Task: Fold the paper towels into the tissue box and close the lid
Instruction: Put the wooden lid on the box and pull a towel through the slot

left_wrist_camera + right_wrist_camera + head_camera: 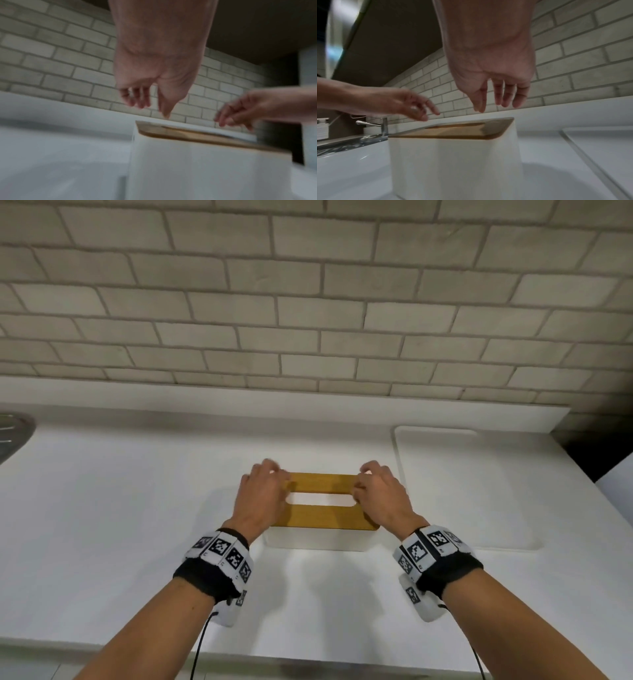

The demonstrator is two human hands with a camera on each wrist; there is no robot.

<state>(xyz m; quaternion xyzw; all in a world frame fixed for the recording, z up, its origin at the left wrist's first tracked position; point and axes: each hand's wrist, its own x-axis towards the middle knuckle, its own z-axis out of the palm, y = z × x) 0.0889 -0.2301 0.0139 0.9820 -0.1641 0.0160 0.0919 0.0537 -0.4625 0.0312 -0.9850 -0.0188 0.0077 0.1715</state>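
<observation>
A white tissue box (317, 539) stands on the white counter, with a wooden lid (322, 517) lying flat on top. White paper shows through the lid's long slot (320, 498). My left hand (263, 494) hovers over the lid's left end and my right hand (376, 494) over its right end. In the wrist views the left hand (149, 102) and the right hand (496, 100) hang just above the lid (462, 132) with fingers loosely extended, holding nothing. The box's wall (205, 169) fills the lower left wrist view.
A brick-tiled wall rises behind the counter. A recessed white panel (462, 487) lies to the right of the box. A metal sink edge (13, 433) shows at far left, and a tap (383, 125) appears in the right wrist view.
</observation>
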